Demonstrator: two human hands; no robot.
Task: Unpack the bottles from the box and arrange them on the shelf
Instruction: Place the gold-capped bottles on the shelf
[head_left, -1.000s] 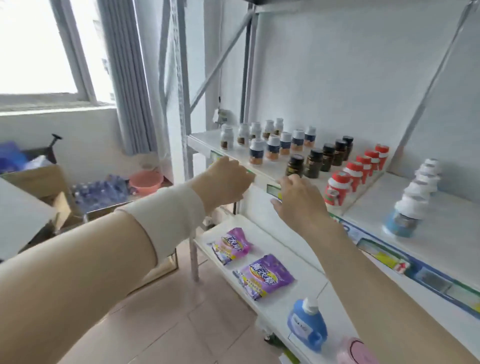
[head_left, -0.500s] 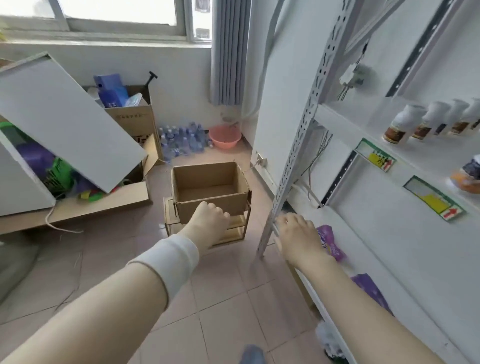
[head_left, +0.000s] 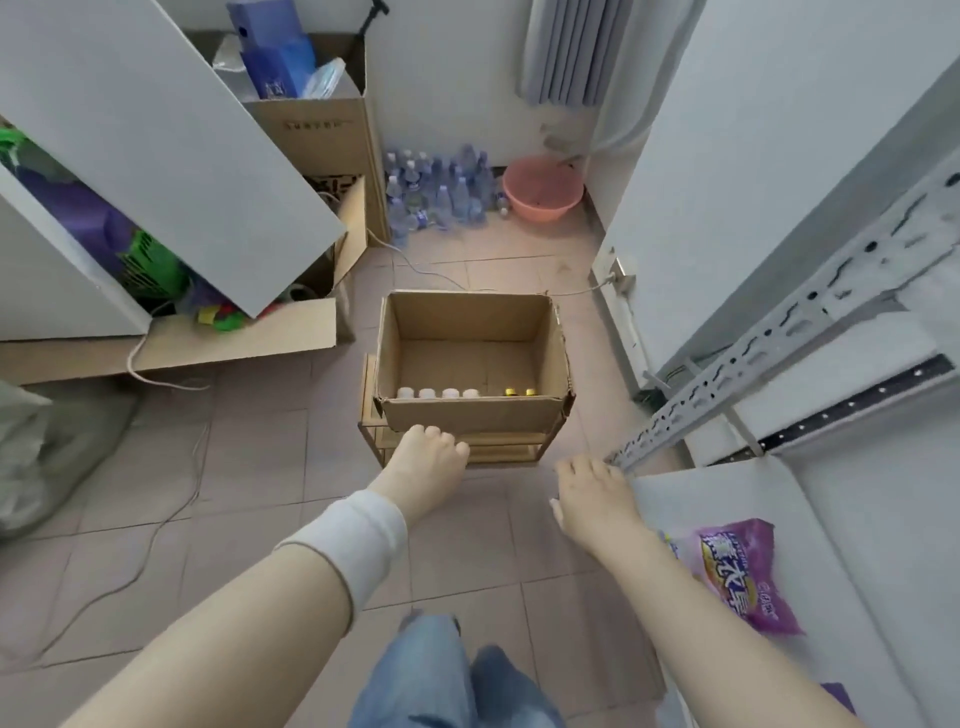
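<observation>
- The bottles show only as small round caps: four white caps (head_left: 434, 393) and two gold caps (head_left: 517, 392). They stand in one row against the near wall inside the box, and their bodies are hidden by that wall.
- The box (head_left: 470, 415) is brown corrugated cardboard, rectangular and open-topped, with a creased near rim. It stands at my twelve o'clock on a low wooden rack (head_left: 509, 453).
- My left grip (head_left: 431, 457) hangs at the box's six o'clock, just short of its near wall. The fingers are curled under and hold nothing. A soft white band (head_left: 358, 535) wraps the wrist.
- My right grip (head_left: 592, 493) is at the box's four o'clock, fingers loose and nearly straight, empty. It lies just beside the shelf's near corner.
- The shelf (head_left: 727, 493) is a smooth white flat board at my three o'clock. A glossy purple pouch (head_left: 743, 571), crinkled at its edges, lies on it. A grey steel upright (head_left: 779, 332) punched with slots runs aslant above it.
- The floor (head_left: 260, 467) is matte beige square tile.
- Beyond the box at twelve o'clock, clear plastic water bottles (head_left: 441, 192) cluster on the tiles. Just beside them, at one o'clock, is a round pink basin (head_left: 543, 189).
</observation>
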